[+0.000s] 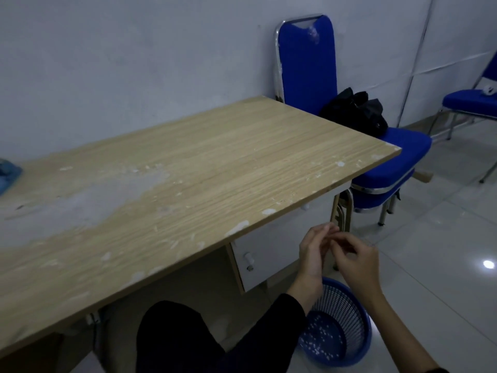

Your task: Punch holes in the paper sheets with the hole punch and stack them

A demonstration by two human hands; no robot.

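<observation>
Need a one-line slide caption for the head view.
Both hands, left and right, meet fingertip to fingertip above a blue bin flecked with white bits, beside the desk.

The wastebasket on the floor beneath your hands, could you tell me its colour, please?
Blue mesh wastebasket, seen in the head view.

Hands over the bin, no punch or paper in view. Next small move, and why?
Probably finish brushing the fingers clean, then turn back to the desk. Both the left hand and right hand meet fingertip to fingertip above the blue basket, which already holds white paper dots.
</observation>
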